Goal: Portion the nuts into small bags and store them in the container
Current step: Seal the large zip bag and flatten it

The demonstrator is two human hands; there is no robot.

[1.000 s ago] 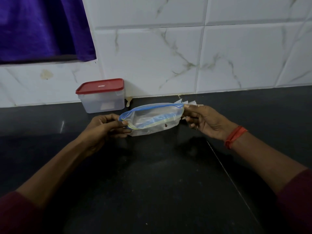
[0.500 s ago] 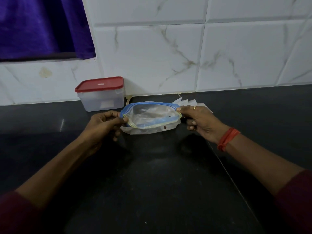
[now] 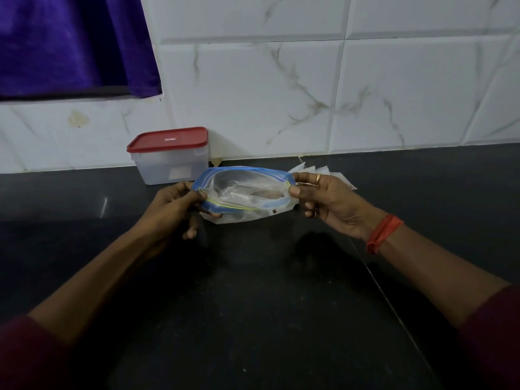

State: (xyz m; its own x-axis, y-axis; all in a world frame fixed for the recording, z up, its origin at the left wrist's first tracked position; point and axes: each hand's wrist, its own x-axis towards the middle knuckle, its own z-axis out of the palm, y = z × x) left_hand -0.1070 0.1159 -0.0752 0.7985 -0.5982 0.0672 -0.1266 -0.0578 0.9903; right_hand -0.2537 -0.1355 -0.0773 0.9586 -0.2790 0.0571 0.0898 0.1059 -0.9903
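Where the glossy black bench (image 3: pixel 253 319) meets marble-veined white tiles (image 3: pixel 253 94), a frosted rectangular container (image 3: pixel 168 167) stands left of centre, its red lid's (image 3: pixel 168 139) print illegible. At frame centre a clear zip bag (image 3: pixel 247 190), blue-rimmed mouth gaping, is pinched at opposite ends by left hand (image 3: pixel 171 209) and right hand (image 3: pixel 329 201).

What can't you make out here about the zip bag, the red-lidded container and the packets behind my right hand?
Head view:
Zip bag contents: crumpled cloudy plastic blurs them.
Container contents: frosted walls and red lid hide them.
Small bags: right hand covers most, count unclear.
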